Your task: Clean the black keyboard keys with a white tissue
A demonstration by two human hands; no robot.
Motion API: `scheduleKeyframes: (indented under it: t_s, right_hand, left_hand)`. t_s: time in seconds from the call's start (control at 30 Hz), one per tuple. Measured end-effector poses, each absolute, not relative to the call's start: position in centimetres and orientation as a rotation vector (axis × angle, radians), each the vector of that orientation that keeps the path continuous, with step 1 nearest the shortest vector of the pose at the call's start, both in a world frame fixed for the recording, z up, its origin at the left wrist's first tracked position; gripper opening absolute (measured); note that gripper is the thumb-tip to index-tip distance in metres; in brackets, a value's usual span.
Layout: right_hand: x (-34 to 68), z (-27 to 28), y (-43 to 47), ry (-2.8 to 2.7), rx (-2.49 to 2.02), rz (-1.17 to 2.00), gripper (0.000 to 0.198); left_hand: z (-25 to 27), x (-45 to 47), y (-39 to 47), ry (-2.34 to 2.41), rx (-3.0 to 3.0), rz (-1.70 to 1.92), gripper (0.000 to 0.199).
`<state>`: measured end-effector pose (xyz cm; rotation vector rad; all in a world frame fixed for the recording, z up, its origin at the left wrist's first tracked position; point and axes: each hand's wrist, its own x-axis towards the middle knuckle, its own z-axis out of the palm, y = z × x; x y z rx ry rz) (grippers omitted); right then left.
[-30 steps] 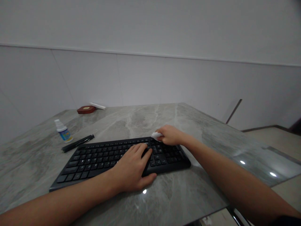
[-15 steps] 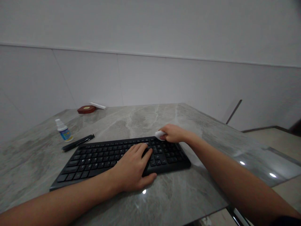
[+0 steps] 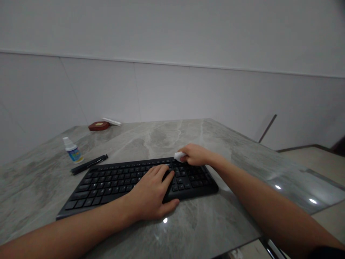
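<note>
A black keyboard (image 3: 107, 183) lies at a slant on the grey marbled table. My left hand (image 3: 152, 190) rests over its middle keys with the fingers spread, the thumb reaching past the front edge onto the tabletop. Between the thumb and fingers of my right hand (image 3: 195, 154) is a crumpled white tissue (image 3: 179, 156), which touches the keyboard's back edge near the number pad. My left hand covers some of the keys, and the right hand hides part of the tissue.
Left of the keyboard stands a small white spray bottle (image 3: 72, 150) with a blue label. A black pen-like stick (image 3: 89, 164) lies beside it. Farther back, a reddish-brown case (image 3: 99, 126) and a white flat piece (image 3: 111, 121) sit near the wall (image 3: 167, 93).
My right hand has slid slightly left along the keyboard's back edge with the tissue. My left hand has stayed in place.
</note>
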<state>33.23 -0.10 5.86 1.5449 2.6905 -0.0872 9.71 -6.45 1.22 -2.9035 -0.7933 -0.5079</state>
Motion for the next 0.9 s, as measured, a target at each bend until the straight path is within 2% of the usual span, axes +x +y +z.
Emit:
scheduleKeyframes:
  t_s: [0.4, 0.6, 0.9]
  right_hand:
    - [33.1, 5.7, 0.3, 2.681, 1.542, -0.117, 0.022]
    - [33.3, 6.1, 0.2, 2.624, 1.519, -0.242, 0.018]
    - [32.7, 4.8, 0.0, 2.667, 1.624, 0.075, 0.026]
  left_hand:
    - [1.1, 9.6, -6.4, -0.795, -2.916, -0.544, 0.065]
    - [1.2, 9.7, -6.5, -0.798, -2.922, -0.542, 0.063]
    - [1.3, 9.7, -6.5, -0.787, -2.934, -0.573, 0.061]
